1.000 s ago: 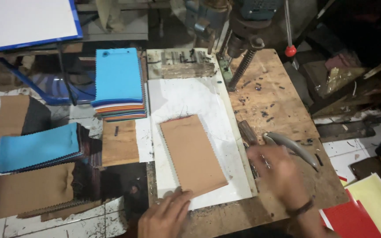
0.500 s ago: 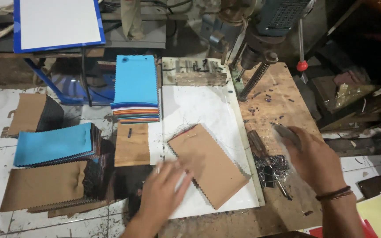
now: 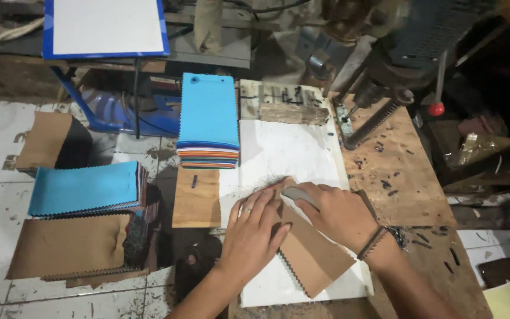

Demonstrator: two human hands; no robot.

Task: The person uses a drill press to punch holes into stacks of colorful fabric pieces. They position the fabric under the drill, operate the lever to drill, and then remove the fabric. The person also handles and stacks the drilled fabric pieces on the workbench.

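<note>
A brown swatch card point(image 3: 317, 260) with a zigzag edge lies tilted on a white sheet point(image 3: 284, 147). My left hand point(image 3: 255, 227), a ring on one finger, presses flat on the card's upper left part with fingers spread. My right hand point(image 3: 340, 212), a bracelet at the wrist, rests on the card's upper right and grips a grey metal tool point(image 3: 299, 194) whose tip lies against the card's top edge. The two hands touch each other over the card.
A stack of coloured swatches topped in blue point(image 3: 208, 112) sits left of the sheet, above a small wooden board point(image 3: 196, 198). Further left lie another blue-topped stack point(image 3: 84, 189) and brown cards point(image 3: 66, 245). A drill press point(image 3: 379, 112) with a red knob point(image 3: 437, 109) stands on the wooden bench point(image 3: 402, 183).
My right hand came in from the bench's right side with the grey tool and now lies on the card. My left hand slid up the card to meet it.
</note>
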